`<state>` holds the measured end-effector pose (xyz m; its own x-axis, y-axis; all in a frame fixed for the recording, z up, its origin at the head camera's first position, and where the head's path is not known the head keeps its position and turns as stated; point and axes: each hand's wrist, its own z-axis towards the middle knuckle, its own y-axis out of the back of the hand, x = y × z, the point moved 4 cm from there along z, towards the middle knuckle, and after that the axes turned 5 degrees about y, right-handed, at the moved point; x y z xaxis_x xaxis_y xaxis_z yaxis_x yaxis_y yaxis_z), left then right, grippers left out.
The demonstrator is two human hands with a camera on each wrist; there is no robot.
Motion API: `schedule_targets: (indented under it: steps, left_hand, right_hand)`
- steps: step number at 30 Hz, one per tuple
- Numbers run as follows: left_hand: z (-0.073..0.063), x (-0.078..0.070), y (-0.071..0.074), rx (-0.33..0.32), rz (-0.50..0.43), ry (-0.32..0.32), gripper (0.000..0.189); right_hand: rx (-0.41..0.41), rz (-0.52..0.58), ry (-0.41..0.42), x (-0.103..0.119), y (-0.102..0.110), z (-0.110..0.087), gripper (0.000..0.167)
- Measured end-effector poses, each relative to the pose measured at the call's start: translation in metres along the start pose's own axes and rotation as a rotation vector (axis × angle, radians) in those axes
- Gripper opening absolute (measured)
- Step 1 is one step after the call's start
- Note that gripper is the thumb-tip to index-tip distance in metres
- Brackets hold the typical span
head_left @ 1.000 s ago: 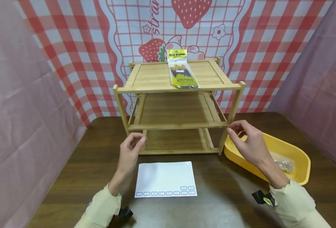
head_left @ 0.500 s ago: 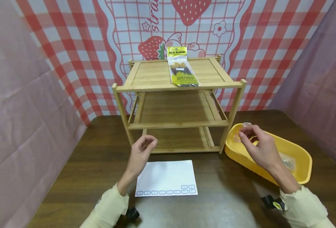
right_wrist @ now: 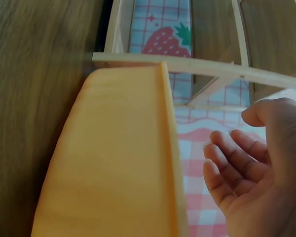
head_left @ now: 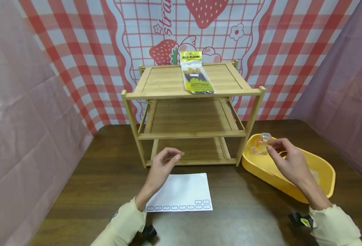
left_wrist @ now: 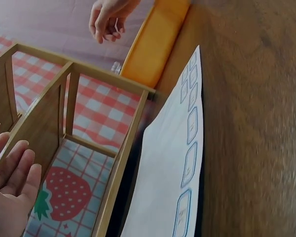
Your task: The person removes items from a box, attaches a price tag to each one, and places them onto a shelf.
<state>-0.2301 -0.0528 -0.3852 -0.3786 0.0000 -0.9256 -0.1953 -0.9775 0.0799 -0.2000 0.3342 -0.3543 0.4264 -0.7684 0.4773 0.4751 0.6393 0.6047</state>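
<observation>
Head view: our right hand [head_left: 291,164] has drawn back towards four o'clock, uncovering the clear perfume bottle [head_left: 260,148] at the ten o'clock end of the yellow tray [head_left: 270,175]; our left hand [head_left: 159,171] has shifted towards three o'clock, before the wooden shelf [head_left: 196,118]. Left wrist: we hold nothing, fingers loosely curled. Right wrist: thumb and fingers stand apart, empty, so we judge the bottle released.

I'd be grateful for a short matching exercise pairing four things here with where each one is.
Things
1. packet of artist brushes
2. perfume bottle
3. printed white sheet
4. yellow tray

Places
A. inside the yellow tray
B. on the table, right of the rack
C. on the rack's top shelf
D. on the table, in front of the rack

Pairs: 1-C, 2-A, 3-D, 4-B
</observation>
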Motion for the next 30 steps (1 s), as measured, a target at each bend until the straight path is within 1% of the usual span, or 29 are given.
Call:
schedule_targets:
  steps: [5, 11, 20, 30]
  left_hand:
    - [0.000, 0.001, -0.009, 0.027, -0.008, 0.007, 0.015]
    - [0.000, 0.004, -0.021, 0.059, -0.025, 0.034, 0.017]
    - [0.002, 0.011, -0.039, 0.091, -0.142, 0.046, 0.017]
    - [0.002, 0.014, -0.057, 0.142, -0.193, 0.075, 0.024]
  right_hand:
    - [0.034, -0.011, -0.056, -0.010, 0.002, -0.002, 0.017]
    - [0.064, -0.009, -0.081, -0.021, 0.003, -0.001, 0.020]
    - [0.117, -0.017, -0.125, -0.030, 0.004, 0.000, 0.025]
    - [0.177, -0.020, -0.163, -0.039, 0.003, 0.002, 0.030]
